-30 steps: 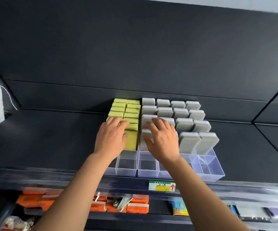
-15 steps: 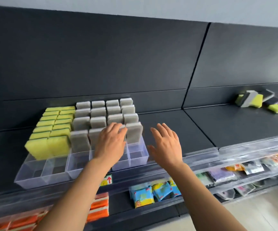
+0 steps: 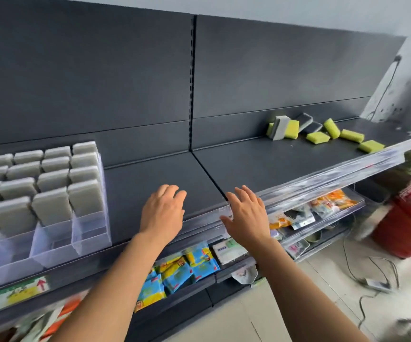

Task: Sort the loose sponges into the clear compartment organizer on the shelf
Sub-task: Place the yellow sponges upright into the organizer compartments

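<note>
- Dark grey shelf [image 3: 261, 164] with a matching back panel [image 3: 100, 82] runs across your view, edged by a clear front rail [image 3: 323, 180]
- Your left grip [image 3: 162, 211] hovers over the shelf's front edge, palm down, fingers apart and relaxed, holding nothing
- Your right grip [image 3: 246, 218] hangs just beside it to the right, over the rail, fingers spread, also holding nothing
- The loose sponges [image 3: 318, 132] lie scattered at the far right end of the shelf, well apart from both grips and beyond the right one; most are yellow-green, a few grey or dark
- The clear compartment organizer [image 3: 51, 243] sits on the shelf to the left of your left grip, near it but not touching
- Grey sponges [image 3: 51, 180] stand on edge in rows in its rear compartments
- Below the rail, blue and yellow packets [image 3: 182, 267] lie side by side
- A red bin [image 3: 409, 218] stands on the floor at the right, with cables [image 3: 372, 275] trailing nearby
</note>
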Tool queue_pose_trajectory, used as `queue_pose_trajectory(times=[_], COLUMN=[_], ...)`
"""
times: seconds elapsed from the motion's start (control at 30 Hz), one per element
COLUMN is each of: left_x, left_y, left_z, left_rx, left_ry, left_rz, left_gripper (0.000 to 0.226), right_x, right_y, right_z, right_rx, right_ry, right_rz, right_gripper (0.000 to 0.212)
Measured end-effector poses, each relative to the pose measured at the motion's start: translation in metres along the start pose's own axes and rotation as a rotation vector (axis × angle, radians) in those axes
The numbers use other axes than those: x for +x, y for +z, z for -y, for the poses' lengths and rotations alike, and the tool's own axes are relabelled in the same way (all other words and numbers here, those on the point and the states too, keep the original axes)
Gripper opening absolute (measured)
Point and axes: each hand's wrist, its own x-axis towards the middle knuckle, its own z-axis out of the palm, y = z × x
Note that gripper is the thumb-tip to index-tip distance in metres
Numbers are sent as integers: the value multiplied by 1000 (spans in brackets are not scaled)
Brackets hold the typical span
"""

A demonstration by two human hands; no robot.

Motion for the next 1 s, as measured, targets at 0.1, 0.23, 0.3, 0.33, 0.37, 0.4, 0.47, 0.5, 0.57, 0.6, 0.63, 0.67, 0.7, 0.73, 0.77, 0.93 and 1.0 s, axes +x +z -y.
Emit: queue_pose_trajectory(times=[0.1,0.23,0.3,0.33,0.37,0.4,0.47,0.5,0.57,0.6,0.63,0.67,0.7,0.73,0.77,0.93,1.0], left_x=[24,64,87,100,111,124,150,163,190,203,217,231,242,256,268,322,340], left_y=[12,31,42,48,54,61,75,81,92,98,103,108,113,118,123,143,152], left_z=[-29,-64,-81,-88,-95,-104,-119,-128,-144,-151,-160,-167,-174,-182,-189,-226,-241], left_rx=[-22,-68,-88,-96,-100,-105,-124,-136,-155,-164,-174,-183,-188,-190,-193,-217,-220], left_ry=[56,110,134,145,154,164,180,186,198,206,213,218,224,235,245,271,280], left_rz=[-5,-11,-12,-7,-3,-1,4,11,17,17,17,20,23,27,29,47,63], left_gripper=[38,36,35,34,34,33,33,34,35,36,36,37,37,38,38,37,36], right_x=[4,15,24,30,35,42,56,63,79,88,97,106,114,123,130,161,171], right_y=[0,0,2,3,4,6,9,10,11,11,11,12,12,12,13,17,19], right_z=[-35,-81,-105,-117,-127,-139,-164,-177,-202,-214,-227,-239,-249,-262,-273,-331,-353], right_rx=[-1,-10,-11,-13,-18,-24,-38,-42,-51,-56,-63,-69,-73,-72,-72,-98,-101], right_ry=[66,127,161,176,186,196,217,227,246,258,267,275,281,290,302,371,392], right_rz=[10,20,19,21,26,30,35,35,32,32,31,33,36,39,41,49,49], right_gripper=[61,62,63,64,64,64,63,62,60,59,58,58,59,60,60,62,62])
